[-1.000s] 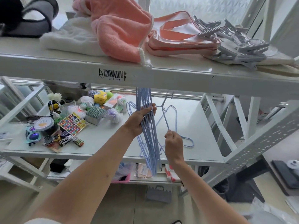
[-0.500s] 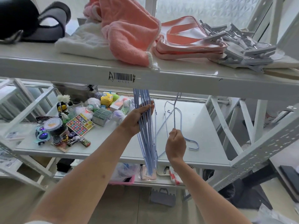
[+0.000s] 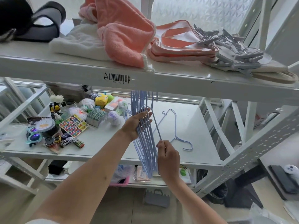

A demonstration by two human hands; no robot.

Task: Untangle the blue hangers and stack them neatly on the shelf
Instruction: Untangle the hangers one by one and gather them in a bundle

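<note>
In the lower part of the frame two bare forearms are seen reaching up toward the middle shelf point(image 3: 186, 160). Below its front edge a lower shelf with a pink bin point(image 3: 120, 181) and some packets is partly seen. The right hand point(image 3: 168, 157) is closed in a pinch on the lower end of a single blue hanger wire point(image 3: 155, 122), which rises steeply and leans a little to the left. Just left of it, the bundle of blue hangers point(image 3: 146, 143) is held by the left hand point(image 3: 137, 125), with the fingers laid across the wires and curled around them. The long axis of the bundle is nearly upright; its top is hidden behind the edge of the upper shelf point(image 3: 178, 81) and its bottom hangs below the middle shelf. One more blue hanger point(image 3: 175, 126) is lying flat on the middle shelf, right of the hands, with its hook pointed to the lower right. At the left of this shelf a sticker sheet point(image 3: 73, 126), toy cars point(image 3: 66, 141) and other small things are crowded. On the upper shelf a pink towel point(image 3: 123, 33) and grey clip hangers point(image 3: 233, 50) are placed.
</note>
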